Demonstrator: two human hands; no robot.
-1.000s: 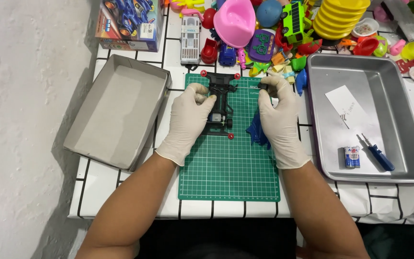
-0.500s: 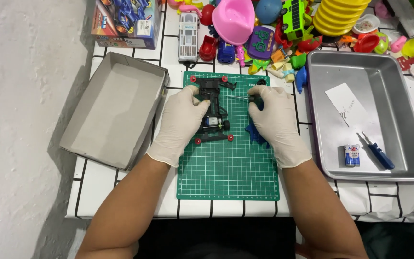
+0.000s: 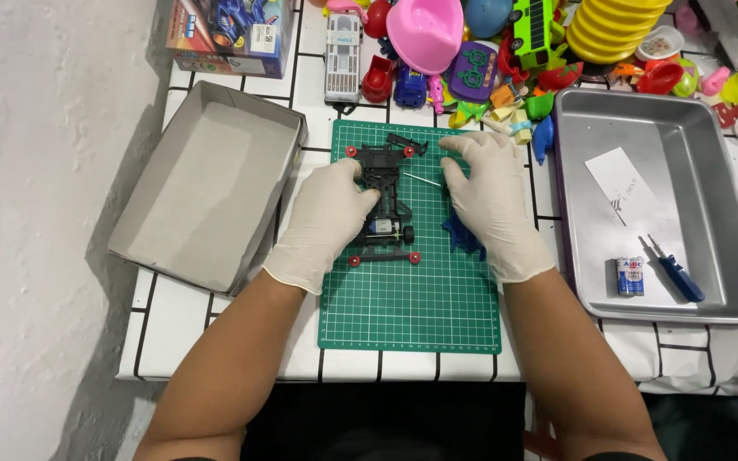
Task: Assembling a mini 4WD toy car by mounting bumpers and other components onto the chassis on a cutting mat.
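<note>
Green cutting mat (image 3: 409,316) sits mid-table at the front edge, with the black toy car chassis (image 3: 386,205) on its back half. Left hand (image 3: 326,218) rests loosely curled on the chassis's left side. Right hand (image 3: 490,201) lies flat by the mat's right edge, fingers spread, covering a blue part (image 3: 459,239).

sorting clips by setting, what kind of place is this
Probably a home hobby bench for building toy cars: a green cutting mat on a white tiled table, a black toy car chassis under gloved hands, and a heap of plastic toys behind.
</note>
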